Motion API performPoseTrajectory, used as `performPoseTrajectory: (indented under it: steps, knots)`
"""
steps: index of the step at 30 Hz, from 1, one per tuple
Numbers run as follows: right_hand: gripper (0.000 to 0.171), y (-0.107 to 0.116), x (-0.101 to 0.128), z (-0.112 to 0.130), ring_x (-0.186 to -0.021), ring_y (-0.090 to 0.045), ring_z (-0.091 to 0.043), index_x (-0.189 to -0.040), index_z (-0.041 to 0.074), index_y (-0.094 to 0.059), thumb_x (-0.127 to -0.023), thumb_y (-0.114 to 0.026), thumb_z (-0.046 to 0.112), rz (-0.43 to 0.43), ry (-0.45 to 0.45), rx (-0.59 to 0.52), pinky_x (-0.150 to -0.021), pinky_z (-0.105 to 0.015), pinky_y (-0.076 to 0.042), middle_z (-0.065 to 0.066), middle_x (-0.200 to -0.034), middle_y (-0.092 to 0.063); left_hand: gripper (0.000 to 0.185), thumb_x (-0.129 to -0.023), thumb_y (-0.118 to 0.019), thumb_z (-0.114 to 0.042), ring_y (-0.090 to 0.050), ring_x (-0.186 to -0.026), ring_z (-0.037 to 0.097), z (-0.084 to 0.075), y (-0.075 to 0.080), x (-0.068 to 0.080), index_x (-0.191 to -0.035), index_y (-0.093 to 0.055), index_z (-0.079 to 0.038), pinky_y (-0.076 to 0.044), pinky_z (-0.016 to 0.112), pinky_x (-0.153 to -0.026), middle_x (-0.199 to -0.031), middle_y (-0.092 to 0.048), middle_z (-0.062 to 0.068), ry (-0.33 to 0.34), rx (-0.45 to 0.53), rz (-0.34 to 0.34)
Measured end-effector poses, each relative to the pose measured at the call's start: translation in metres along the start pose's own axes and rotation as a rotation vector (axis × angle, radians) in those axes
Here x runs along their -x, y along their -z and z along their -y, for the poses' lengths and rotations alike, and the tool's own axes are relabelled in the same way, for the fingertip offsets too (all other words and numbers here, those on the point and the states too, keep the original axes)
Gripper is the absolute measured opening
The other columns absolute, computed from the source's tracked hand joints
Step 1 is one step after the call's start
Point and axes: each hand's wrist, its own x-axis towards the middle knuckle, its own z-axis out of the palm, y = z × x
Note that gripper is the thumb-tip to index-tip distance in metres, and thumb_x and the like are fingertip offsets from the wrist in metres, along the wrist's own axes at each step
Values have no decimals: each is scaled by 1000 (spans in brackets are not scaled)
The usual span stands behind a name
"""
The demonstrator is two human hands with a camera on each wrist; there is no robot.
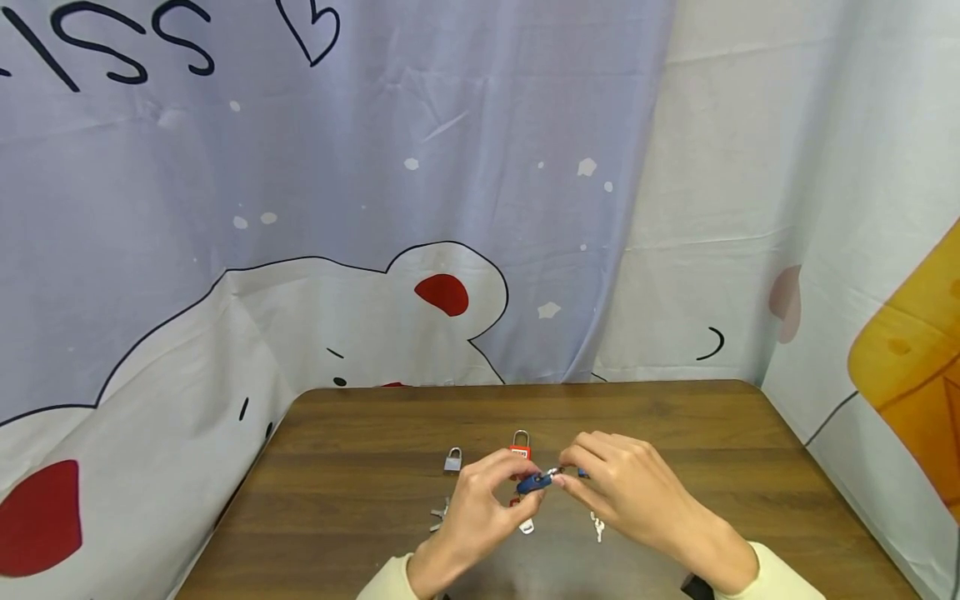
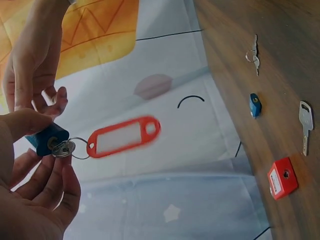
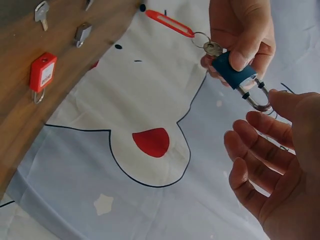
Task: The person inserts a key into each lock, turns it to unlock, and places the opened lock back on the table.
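Observation:
A blue padlock point(image 3: 234, 70) is held up over the table between my two hands. My left hand point(image 1: 480, 500) grips its body with thumb and fingers. A silver key point(image 3: 213, 48) sits at the keyhole end, and from its ring hangs a red-framed key tag point(image 2: 125, 136). With thumb and fingertip, my right hand point(image 1: 637, 492) pinches the metal shackle point(image 3: 260, 105) at the opposite end; its other fingers are loosely spread in the right wrist view.
On the wooden table point(image 1: 360, 492) lie a red padlock point(image 3: 42, 72), a small silver padlock point(image 1: 453, 459) and a small blue padlock point(image 2: 255, 105). Loose keys point(image 1: 598, 527) lie near my right hand, more keys point(image 1: 439, 517) by my left. A larger key point(image 2: 306, 125) lies near the red padlock.

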Motion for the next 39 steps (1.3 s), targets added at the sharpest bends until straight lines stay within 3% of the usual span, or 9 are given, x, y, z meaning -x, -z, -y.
performPoseTrajectory:
  steps: [3,11,21,29,35,39]
  knots:
    - [10,-1,2,-1,-66,-48,3,-88,22,-65,-95,-64,29,-5,22,8,-58,-14,-40,17,-79,-56,21,-75,-76,-1,-62,-77,0,0,0,0,-89,-68,-15,-53,15,-72,-85,-68,-7,-15,-11,4]
    - [13,-3,3,-3,-63,-41,4,-88,23,-64,-98,-59,29,5,48,4,-56,-11,-36,17,-75,-50,22,-75,-77,0,-63,-77,2,0,1,2,-90,-68,-14,-52,13,-73,-86,-69,-6,-17,-16,27]
    - [13,-9,5,-4,-62,-37,7,-84,23,-62,-98,-60,23,8,39,-34,-55,-8,-32,17,-72,-48,25,-73,-78,0,-65,-76,3,0,2,4,-91,-68,-12,-52,11,-73,-86,-69,-4,-45,-72,10]
    - [19,-14,9,-2,-60,-36,13,-79,26,-59,-87,-70,13,15,-87,-176,-52,-3,-30,21,-68,-46,25,-72,-80,-1,-64,-80,5,0,3,4,-89,-68,-13,-52,12,-77,-89,-68,-6,-126,-159,-3]
    - [24,-19,12,-2,-58,-39,12,-76,26,-59,-86,-68,7,17,-178,-319,-52,-2,-31,21,-64,-48,22,-71,-81,-7,-62,-79,4,0,3,5,-88,-70,-15,-50,14,-74,-90,-68,-8,-176,-273,-3]
    - [26,-20,14,1,-56,-39,11,-72,27,-60,-89,-66,8,67,-302,-438,-49,-7,-33,22,-61,-45,22,-70,-81,-6,-62,-79,5,1,4,5,-88,-71,-14,-50,16,-73,-90,-69,-7,-213,-314,-13]
